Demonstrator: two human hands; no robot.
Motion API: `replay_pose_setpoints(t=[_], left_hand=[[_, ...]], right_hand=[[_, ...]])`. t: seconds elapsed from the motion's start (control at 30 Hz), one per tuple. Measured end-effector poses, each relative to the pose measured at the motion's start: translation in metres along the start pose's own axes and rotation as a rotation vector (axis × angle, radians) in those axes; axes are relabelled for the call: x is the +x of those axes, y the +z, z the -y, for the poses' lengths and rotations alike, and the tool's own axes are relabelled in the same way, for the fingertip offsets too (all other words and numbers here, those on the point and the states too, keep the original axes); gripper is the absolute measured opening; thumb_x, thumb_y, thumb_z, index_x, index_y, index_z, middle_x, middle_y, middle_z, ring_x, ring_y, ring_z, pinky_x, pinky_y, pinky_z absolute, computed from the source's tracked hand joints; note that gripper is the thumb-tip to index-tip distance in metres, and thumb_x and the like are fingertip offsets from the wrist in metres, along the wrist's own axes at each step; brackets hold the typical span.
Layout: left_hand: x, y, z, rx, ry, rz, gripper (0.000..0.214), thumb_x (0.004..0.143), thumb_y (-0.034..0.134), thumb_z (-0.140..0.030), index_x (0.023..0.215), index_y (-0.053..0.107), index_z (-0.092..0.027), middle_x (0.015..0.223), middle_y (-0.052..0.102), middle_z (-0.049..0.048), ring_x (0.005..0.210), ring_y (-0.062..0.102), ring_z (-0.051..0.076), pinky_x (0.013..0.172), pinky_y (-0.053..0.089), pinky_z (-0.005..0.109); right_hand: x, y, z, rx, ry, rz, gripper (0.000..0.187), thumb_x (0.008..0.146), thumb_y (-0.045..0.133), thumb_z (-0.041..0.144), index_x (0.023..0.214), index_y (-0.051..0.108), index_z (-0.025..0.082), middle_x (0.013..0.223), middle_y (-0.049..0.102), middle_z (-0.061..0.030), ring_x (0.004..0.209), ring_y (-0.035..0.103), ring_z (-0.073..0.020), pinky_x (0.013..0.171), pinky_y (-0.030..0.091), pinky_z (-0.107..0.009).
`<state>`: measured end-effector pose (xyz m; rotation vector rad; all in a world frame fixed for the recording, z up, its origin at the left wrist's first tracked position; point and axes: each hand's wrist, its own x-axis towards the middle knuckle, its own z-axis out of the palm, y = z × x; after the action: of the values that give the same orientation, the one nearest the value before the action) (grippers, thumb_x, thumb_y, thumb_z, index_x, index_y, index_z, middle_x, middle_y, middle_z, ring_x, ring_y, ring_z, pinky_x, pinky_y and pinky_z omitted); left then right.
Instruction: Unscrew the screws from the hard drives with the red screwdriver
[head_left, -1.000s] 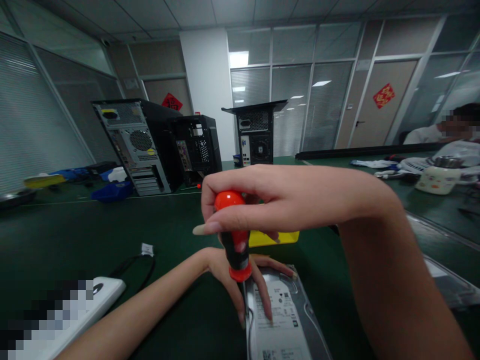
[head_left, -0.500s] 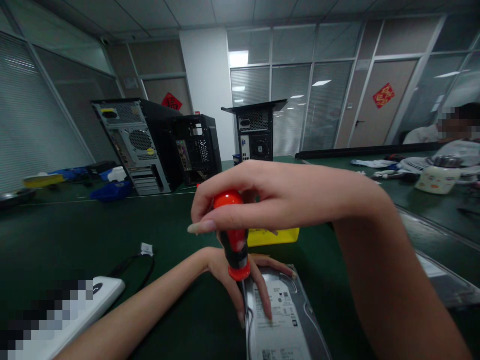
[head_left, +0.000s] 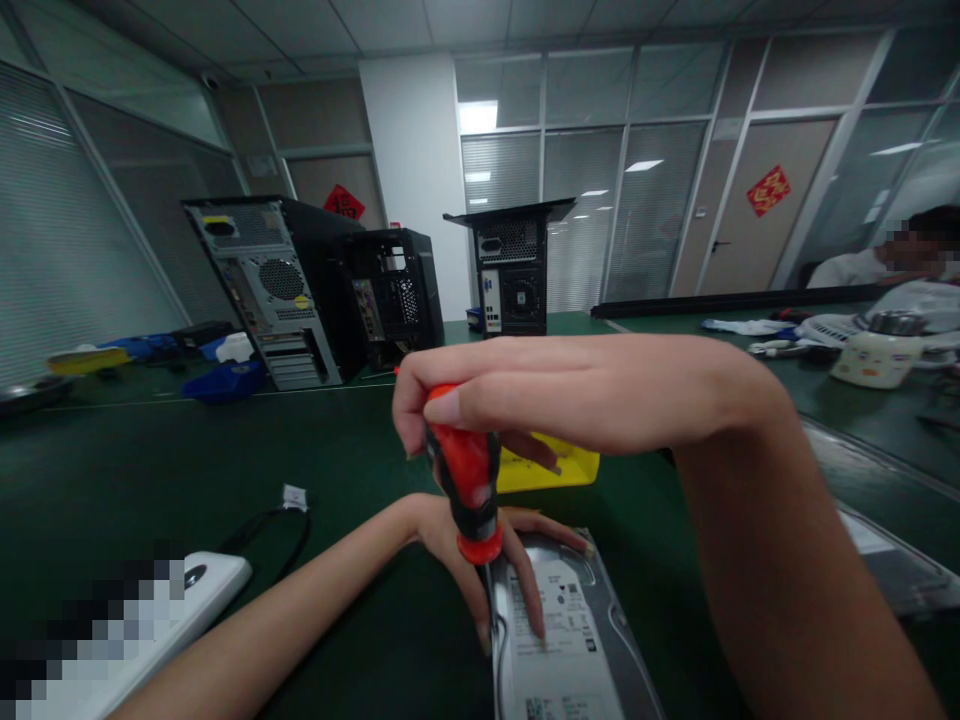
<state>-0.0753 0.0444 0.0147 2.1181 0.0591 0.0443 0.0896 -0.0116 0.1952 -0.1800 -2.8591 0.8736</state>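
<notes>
My right hand (head_left: 555, 390) is closed around the top of a red and black screwdriver (head_left: 474, 480), its thumb lying across the handle end. The screwdriver stands nearly upright, its shaft running down to the left edge of a silver hard drive (head_left: 555, 650) with a white label. Where the tip meets the drive is hidden. My left hand (head_left: 457, 540) grips the drive, with the thumb at its left side, one finger on the label and another reaching the far right corner.
Behind my right hand lies a yellow tray (head_left: 555, 470). Black computer cases (head_left: 300, 290) stand at the back. A white power strip (head_left: 187, 600) with a cable is at the left. Another drive (head_left: 885, 550) lies at the right, and a person (head_left: 862, 265) sits beyond.
My right hand has turned and dropped slightly around the screwdriver handle, its thumb drawn back onto the handle top. My left hand and the hard drive keep their places.
</notes>
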Motion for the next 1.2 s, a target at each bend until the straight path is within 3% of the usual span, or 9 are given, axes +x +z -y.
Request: replay_pose_setpoints(t=[0.13, 0.33, 0.53, 0.8, 0.9, 1.0, 1.2], left_hand=[[0.001, 0.001, -0.008, -0.021, -0.014, -0.024, 0.041, 0.063, 0.081, -0.033, 0.102, 0.071, -0.026, 0.149, 0.025, -0.0075, 0.138, 0.02, 0.027, 0.114, 0.015, 0.03], [0.003, 0.004, -0.018, -0.072, -0.008, -0.054, 0.033, 0.062, 0.081, -0.032, 0.091, 0.074, -0.017, 0.148, 0.03, -0.0002, 0.138, 0.021, 0.028, 0.114, 0.013, 0.03], [0.004, 0.005, -0.017, -0.063, -0.067, -0.097, 0.041, 0.055, 0.083, -0.04, 0.087, 0.074, -0.016, 0.142, 0.039, 0.0026, 0.135, 0.027, 0.03, 0.113, 0.016, 0.031], [0.007, 0.003, -0.018, -0.023, -0.113, -0.06, 0.028, 0.062, 0.077, -0.048, 0.063, 0.073, -0.02, 0.133, 0.05, -0.0022, 0.136, 0.026, 0.029, 0.112, 0.015, 0.031], [0.006, 0.004, -0.012, -0.03, -0.075, -0.069, 0.021, 0.065, 0.077, -0.039, 0.076, 0.076, -0.021, 0.143, 0.038, -0.0044, 0.136, 0.026, 0.028, 0.113, 0.014, 0.029], [0.003, 0.004, -0.004, -0.027, -0.012, -0.052, 0.034, 0.064, 0.079, -0.031, 0.097, 0.073, -0.023, 0.149, 0.026, -0.006, 0.137, 0.023, 0.027, 0.114, 0.013, 0.029], [-0.001, 0.0, 0.001, -0.027, 0.013, -0.011, 0.044, 0.064, 0.08, -0.03, 0.107, 0.069, -0.027, 0.15, 0.024, -0.0067, 0.138, 0.022, 0.029, 0.114, 0.016, 0.033]], right_hand=[[0.002, 0.0, -0.006, 0.034, -0.047, 0.01, 0.024, 0.096, 0.036, 0.027, 0.1, 0.054, 0.012, 0.089, 0.056, -0.0003, 0.082, 0.054, -0.0084, 0.072, 0.046, -0.017], [0.005, -0.002, -0.013, 0.085, -0.212, 0.08, 0.019, 0.093, 0.049, 0.027, 0.088, 0.055, 0.01, 0.088, 0.059, -0.002, 0.079, 0.057, -0.0073, 0.069, 0.046, -0.017], [0.007, 0.003, -0.008, -0.082, -0.17, -0.015, 0.024, 0.088, 0.056, 0.032, 0.074, 0.057, 0.013, 0.071, 0.053, 0.0035, 0.062, 0.048, -0.0052, 0.05, 0.034, -0.017], [0.009, 0.008, -0.009, -0.097, -0.145, -0.073, 0.035, 0.087, 0.053, 0.04, 0.064, 0.049, 0.015, 0.062, 0.039, 0.0052, 0.055, 0.04, -0.0043, 0.045, 0.028, -0.02], [0.011, 0.007, -0.012, -0.074, -0.167, -0.074, 0.04, 0.088, 0.047, 0.047, 0.066, 0.05, 0.015, 0.063, 0.04, 0.0042, 0.057, 0.04, -0.0055, 0.048, 0.029, -0.021], [0.013, 0.007, -0.013, -0.058, -0.174, -0.069, 0.036, 0.091, 0.044, 0.045, 0.079, 0.056, 0.013, 0.072, 0.049, 0.0024, 0.064, 0.046, -0.007, 0.055, 0.034, -0.021], [0.007, 0.002, -0.015, -0.056, -0.099, -0.037, 0.041, 0.092, 0.038, 0.051, 0.095, 0.056, 0.015, 0.086, 0.055, -0.0008, 0.075, 0.053, -0.0101, 0.061, 0.041, -0.021]])
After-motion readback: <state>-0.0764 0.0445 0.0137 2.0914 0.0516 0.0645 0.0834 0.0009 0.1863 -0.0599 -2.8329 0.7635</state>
